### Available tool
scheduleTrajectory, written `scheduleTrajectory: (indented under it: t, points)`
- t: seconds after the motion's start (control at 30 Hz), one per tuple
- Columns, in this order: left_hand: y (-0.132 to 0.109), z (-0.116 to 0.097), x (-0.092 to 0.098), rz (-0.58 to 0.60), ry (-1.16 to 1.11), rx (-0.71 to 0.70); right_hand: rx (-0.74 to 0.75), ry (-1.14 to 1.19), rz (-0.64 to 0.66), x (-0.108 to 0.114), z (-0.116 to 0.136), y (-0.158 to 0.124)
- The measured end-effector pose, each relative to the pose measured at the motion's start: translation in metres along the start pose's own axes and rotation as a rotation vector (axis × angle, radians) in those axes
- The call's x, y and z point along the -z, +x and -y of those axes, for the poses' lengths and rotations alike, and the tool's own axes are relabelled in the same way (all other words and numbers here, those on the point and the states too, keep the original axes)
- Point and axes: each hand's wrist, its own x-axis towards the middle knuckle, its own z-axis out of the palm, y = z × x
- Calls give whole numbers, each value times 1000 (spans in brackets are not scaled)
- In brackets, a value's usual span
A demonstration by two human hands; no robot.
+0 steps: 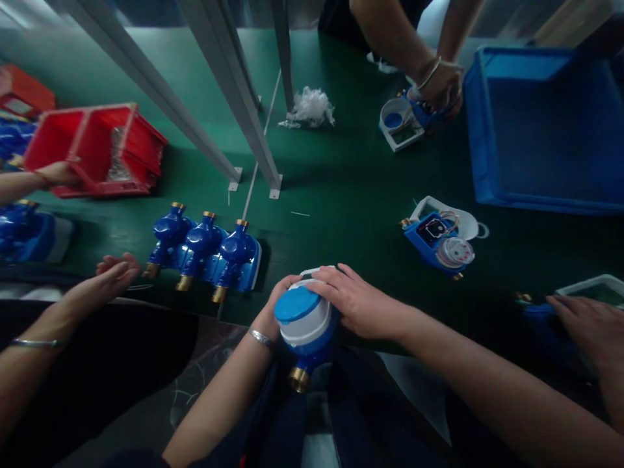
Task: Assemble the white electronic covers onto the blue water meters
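Note:
Both my hands hold a water meter (305, 325) at the table's near edge. It has a blue round lid, a white upper housing, a blue body and a brass threaded end pointing toward me. My left hand (273, 305) grips its left side, with a metal bracelet on that wrist. Across the top and right side of the housing lie the fingers of my right hand (353, 299). Left of my hands, several blue water meters (235, 253) lie in a row, brass ends toward me. An opened water meter (441, 237) with wires and a dial showing rests to the right.
Co-workers' hands are at the left (110, 276), far side (439, 88) and right (592, 325). A red bin (141, 153) holds small metal parts. Grey metal posts (234, 84) rise from the green table (331, 175). A blue crate (480, 136) stands far right, crumpled plastic (312, 107) near a post.

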Motion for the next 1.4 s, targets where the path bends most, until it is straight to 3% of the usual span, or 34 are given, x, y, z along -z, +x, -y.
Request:
scheduleTrajectory:
  t: [0.1, 0.17, 0.2, 0.23, 0.3, 0.37, 0.43, 0.6, 0.73, 0.87, 0.97, 1.07, 1.13, 1.2, 1.27, 1.3, 1.4]
  points:
    - [-9, 6, 9, -232, -192, 129, -76, 1, -152, -31, -1, 2]
    - [-16, 9, 19, -464, -322, 230, -281, 134, -135, -45, -9, 11]
    - [-20, 9, 25, -522, -368, 283, -429, 259, -132, -51, -14, 17]
    - [-23, 9, 31, -509, -391, 334, -577, 415, -139, -55, -21, 26]
    - [-26, 8, 44, -272, -366, 408, -800, 736, -172, -63, -34, 45]
    - [-26, 5, 56, 24, -295, 422, -885, 968, -187, -72, -45, 64]
    - [-24, 3, 65, 124, -256, 398, -906, 1056, -173, -81, -50, 82]
    - [-25, 1, 77, 100, 20, 146, -939, 1114, -194, -98, -40, 113]
    - [-34, -4, 78, -6, 175, -37, -943, 957, -204, -103, -30, 125]
    - [-45, -14, 77, -64, 238, -227, -902, 761, -217, -93, -17, 124]
    - [-49, -21, 73, -25, 233, -289, -802, 633, -269, -68, -14, 106]
    - [-51, -26, 66, 39, 217, -301, -753, 476, -452, -22, -31, 58]
    - [-54, -26, 61, 79, 210, -297, -837, 334, -647, 14, -56, 8]
    - [-57, -26, 54, 127, 200, -291, -1049, 71, -841, 45, -89, -47]
    - [-61, -25, 46, 192, 182, -284, -1214, 42, -697, 62, -121, -97]
    - [-63, -25, 41, 237, 170, -282, -1218, 108, -604, 64, -134, -116]
    - [-69, -23, 22, 390, 139, -267, -1167, 132, -642, 51, -150, -146]
